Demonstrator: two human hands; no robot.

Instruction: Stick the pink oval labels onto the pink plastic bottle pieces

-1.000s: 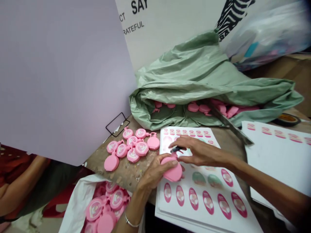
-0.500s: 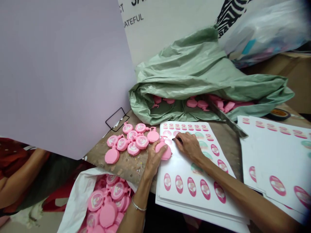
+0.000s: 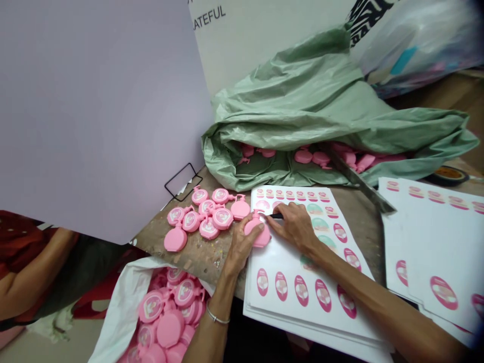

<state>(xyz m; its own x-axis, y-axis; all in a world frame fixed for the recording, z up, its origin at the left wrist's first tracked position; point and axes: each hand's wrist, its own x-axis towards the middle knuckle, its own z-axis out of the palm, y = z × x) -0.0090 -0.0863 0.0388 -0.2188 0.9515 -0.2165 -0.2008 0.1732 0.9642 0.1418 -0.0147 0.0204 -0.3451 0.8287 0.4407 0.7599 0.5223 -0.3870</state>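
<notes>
L hand [image 3: 242, 247] shifted; bag [image 3: 117, 307] (pink cases [image 3: 170, 327] inside)

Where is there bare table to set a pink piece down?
Bare wood lies between the two stacks of label sheets, below the metal straightedge, and between the pink pieces and white bag. Crowded: around the left hand.

Paint-flecked tabletop [image 3: 196, 257], crowded
Pink cases [image 3: 200, 217] lie beyond the left hand [image 3: 240, 247]; sticker sheets [image 3: 287, 307] sit under the right hand [image 3: 295, 229], a green bag [image 3: 287, 171] beyond.
</notes>
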